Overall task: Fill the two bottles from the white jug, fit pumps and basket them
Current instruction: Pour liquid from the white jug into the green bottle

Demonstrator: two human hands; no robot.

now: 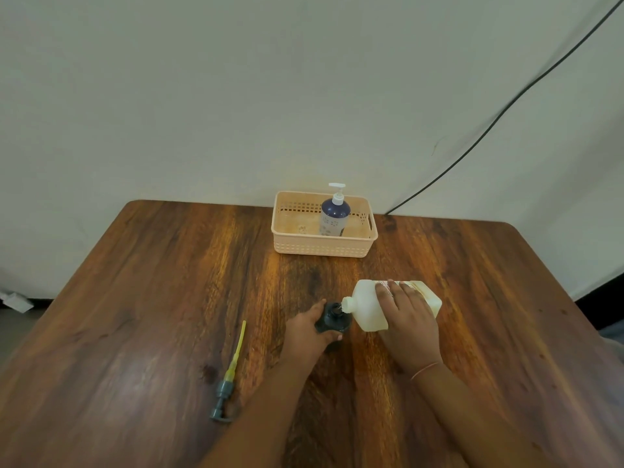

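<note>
My right hand (407,319) grips the white jug (366,307), which is tipped on its side with its spout over the mouth of a dark bottle (332,319). My left hand (309,329) holds that dark bottle upright on the table. A grey pump with a yellowish tube (229,374) lies flat on the table to the left. At the back stands a peach basket (324,246) holding a dark blue bottle (335,216) with a white pump fitted.
The wooden table (152,298) runs to a pale wall behind the basket. A black cable (506,108) hangs down the wall to the table's back right. The table's left and right edges fall away to the floor.
</note>
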